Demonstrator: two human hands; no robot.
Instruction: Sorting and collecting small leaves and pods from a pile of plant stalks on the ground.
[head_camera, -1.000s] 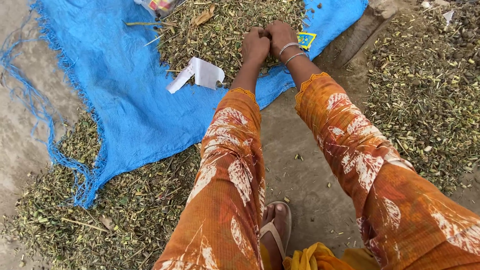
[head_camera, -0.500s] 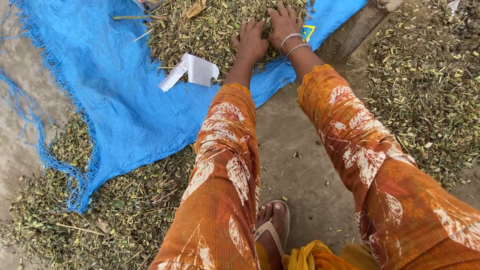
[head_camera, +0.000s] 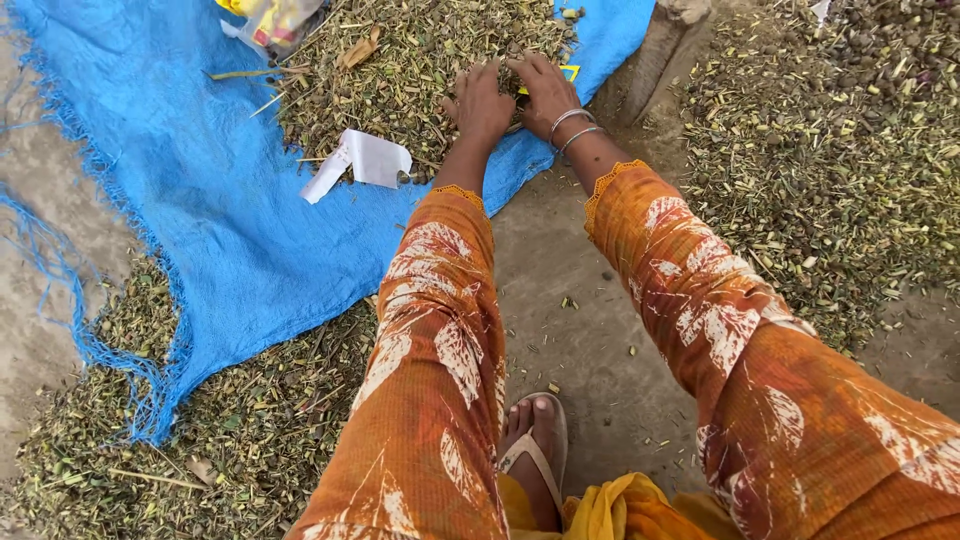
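Observation:
My left hand (head_camera: 479, 102) and my right hand (head_camera: 546, 92) lie flat, fingers spread, side by side on a heap of chopped green-brown plant bits (head_camera: 400, 60). The heap sits on a blue woven sheet (head_camera: 230, 200) spread on the ground. Two silver bangles (head_camera: 572, 128) ring my right wrist. Both arms are in orange sleeves with a white leaf print. Neither hand grips anything that I can see.
A folded white paper (head_camera: 360, 160) lies on the sheet left of my hands. A plastic packet (head_camera: 268, 18) is at the top edge. More chopped plant bits cover the ground at right (head_camera: 820, 150) and lower left (head_camera: 150, 440). A stone block (head_camera: 660, 40) stands at upper right. My sandalled foot (head_camera: 535, 450) is below.
A second ago both hands were closed together over the heap. They have since opened and now press flat on it; the view has shifted a little.

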